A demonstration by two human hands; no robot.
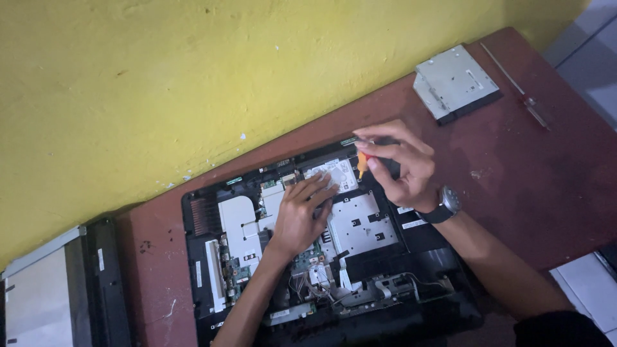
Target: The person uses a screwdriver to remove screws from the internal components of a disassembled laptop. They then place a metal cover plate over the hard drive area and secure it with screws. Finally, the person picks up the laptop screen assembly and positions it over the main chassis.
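Note:
An opened black laptop base (pixel 204 290) lies on the dark red table (pixel 514 180), its circuit board and metal plates bared. My left hand (pixel 301 215) rests flat on the middle of the board, fingers spread toward a silver hard drive (pixel 340 173) near the back edge. My right hand (pixel 402 164), with a dark wristwatch (pixel 445 205), grips a small screwdriver with an orange handle (pixel 362 164). Its tip points down at the right side of the drive.
A silver optical drive (pixel 455 82) lies at the table's far right corner, a thin metal rod (pixel 517 87) beside it. A yellow wall (pixel 193 77) runs along the back. At the left stands another dark device with a pale panel (pixel 51 289).

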